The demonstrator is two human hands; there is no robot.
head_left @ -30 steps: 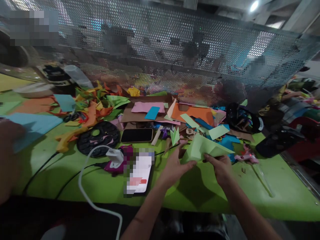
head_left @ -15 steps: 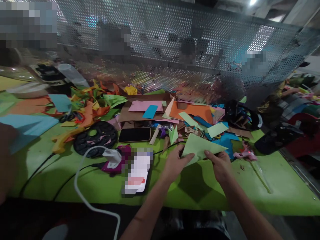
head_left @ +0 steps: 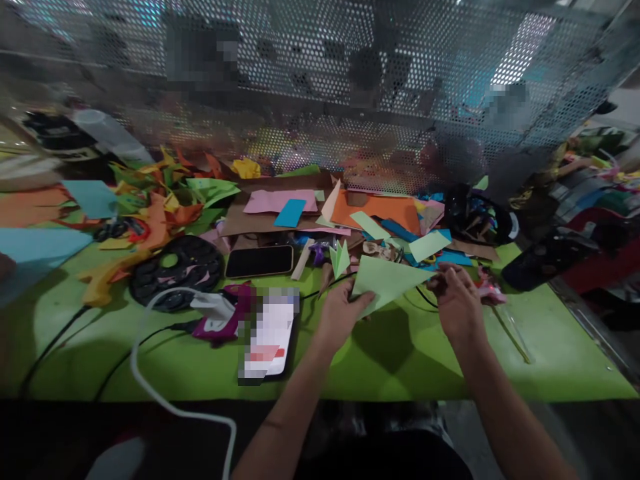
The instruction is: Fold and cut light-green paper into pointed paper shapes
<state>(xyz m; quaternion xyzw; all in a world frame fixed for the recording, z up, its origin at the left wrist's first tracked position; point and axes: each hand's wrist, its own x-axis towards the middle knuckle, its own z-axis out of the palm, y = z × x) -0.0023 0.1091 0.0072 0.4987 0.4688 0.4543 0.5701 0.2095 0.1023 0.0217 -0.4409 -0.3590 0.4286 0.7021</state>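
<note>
A pale green sheet of paper (head_left: 387, 280), folded to a pointed shape, is held above the table. My left hand (head_left: 343, 310) pinches its left side, thumb on top and fingers behind. At the sharp right tip, my right hand (head_left: 457, 300) has its fingertips closed on the paper. Just behind the left hand stands a small pleated green paper piece (head_left: 340, 259). Beyond the folded sheet lie pale green paper strips (head_left: 430, 245). A lit phone (head_left: 270, 337) rests left of my left forearm.
On the green table (head_left: 200, 373) are a yellow glue gun (head_left: 100, 283), a black palette tray (head_left: 175, 273), a purple power strip (head_left: 225, 317) with cables and a dark phone (head_left: 260, 261). A pink glue gun (head_left: 490, 290) lies right. Perforated metal panel (head_left: 310, 87) stands behind; another person's hand (head_left: 6, 265) shows left.
My right hand has slid from the paper's near edge outward to its right tip. The left hand keeps its hold. The whole view has shifted slightly.
</note>
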